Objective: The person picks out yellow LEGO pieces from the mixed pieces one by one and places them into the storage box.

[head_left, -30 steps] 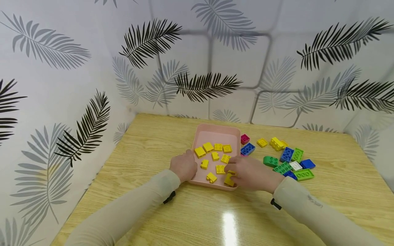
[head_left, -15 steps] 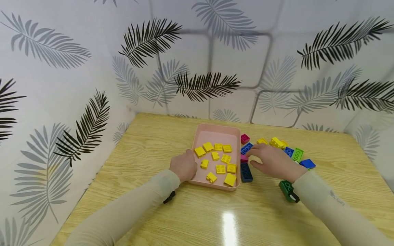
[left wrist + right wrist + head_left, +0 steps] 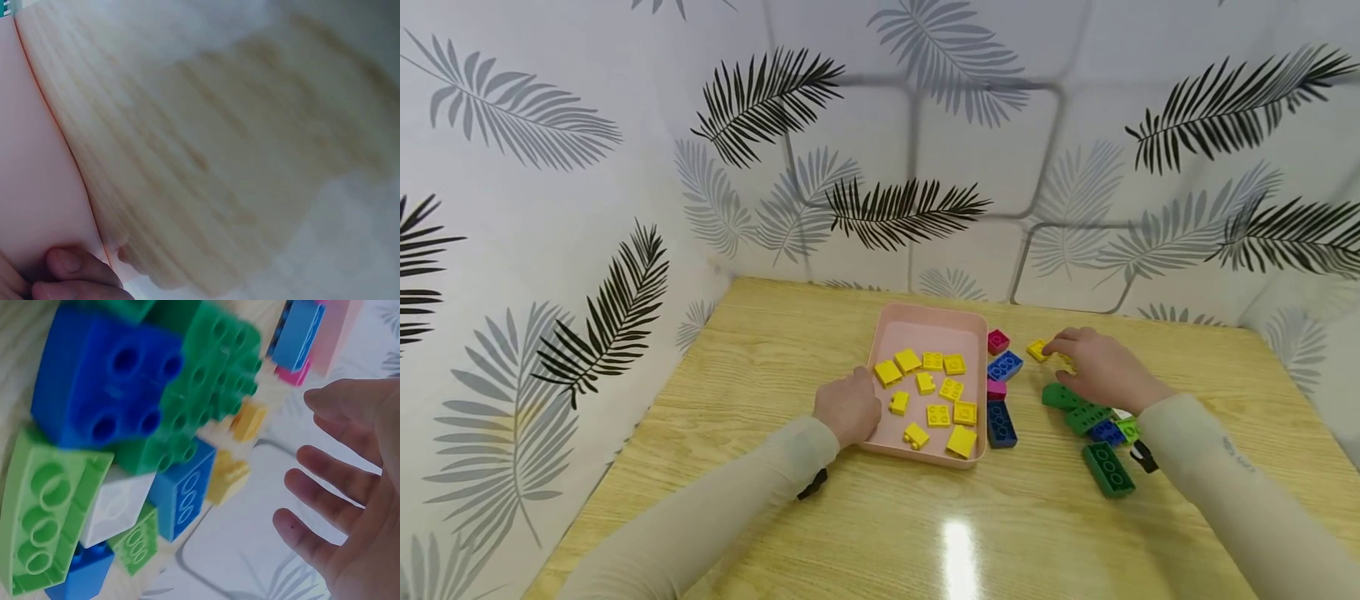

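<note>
My left hand (image 3: 847,408) grips the left rim of a pink tray (image 3: 934,315); in the left wrist view the fingers (image 3: 78,272) sit at the rim, on both sides of the wall. Several yellow toy building bricks (image 3: 937,415) lie spread in the tray. Over the loose bricks at the right, my right hand (image 3: 1105,371) has its fingers parted and holds nothing. Its fingertips are beside a flat yellow brick (image 3: 1037,350). In the right wrist view another yellow brick (image 3: 228,478) shows past a blue one; the hand hides it in the head view.
Against the tray's right side lie a red brick (image 3: 997,341), a blue brick (image 3: 1004,365), a magenta brick (image 3: 996,390) and a dark blue brick (image 3: 1001,423). Green bricks (image 3: 1086,418), a lime brick (image 3: 53,512) and a white brick (image 3: 117,506) cluster under the right arm. A patterned wall stands behind the table.
My right hand has left a yellow brick in the tray's lower right and moved right, past the blue and magenta bricks, to the yellow bricks at the back. My left hand stays at the rim.
</note>
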`<state>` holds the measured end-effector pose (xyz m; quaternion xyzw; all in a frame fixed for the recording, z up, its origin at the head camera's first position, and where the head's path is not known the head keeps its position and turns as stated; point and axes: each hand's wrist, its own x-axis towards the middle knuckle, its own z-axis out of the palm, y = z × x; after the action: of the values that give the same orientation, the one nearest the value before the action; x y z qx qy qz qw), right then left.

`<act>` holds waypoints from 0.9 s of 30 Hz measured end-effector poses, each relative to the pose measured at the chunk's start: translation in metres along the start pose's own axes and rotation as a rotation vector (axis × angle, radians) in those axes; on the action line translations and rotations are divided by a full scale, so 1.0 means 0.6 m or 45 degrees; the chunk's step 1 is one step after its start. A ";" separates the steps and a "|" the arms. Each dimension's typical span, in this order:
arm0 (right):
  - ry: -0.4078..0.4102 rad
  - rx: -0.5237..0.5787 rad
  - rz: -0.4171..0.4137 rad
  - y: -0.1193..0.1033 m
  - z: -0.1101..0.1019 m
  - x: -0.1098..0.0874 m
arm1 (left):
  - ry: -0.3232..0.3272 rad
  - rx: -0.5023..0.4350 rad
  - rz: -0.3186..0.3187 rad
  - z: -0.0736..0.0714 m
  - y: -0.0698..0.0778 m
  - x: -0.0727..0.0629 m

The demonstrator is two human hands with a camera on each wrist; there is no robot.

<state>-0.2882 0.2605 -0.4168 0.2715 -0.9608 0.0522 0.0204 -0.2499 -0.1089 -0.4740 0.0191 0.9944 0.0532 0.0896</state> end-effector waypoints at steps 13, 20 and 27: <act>-0.057 -0.018 0.082 0.048 0.016 0.020 | 0.001 -0.022 0.013 0.000 -0.003 -0.001; -0.110 -0.001 0.102 0.054 0.025 0.029 | 0.025 -0.037 0.013 0.002 -0.005 -0.006; -0.153 0.033 0.100 0.060 0.027 0.033 | 0.043 -0.029 0.031 -0.001 -0.003 -0.005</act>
<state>-0.3241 0.2791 -0.4349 0.2363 -0.9695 0.0489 -0.0427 -0.2470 -0.1108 -0.4730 0.0292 0.9948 0.0660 0.0725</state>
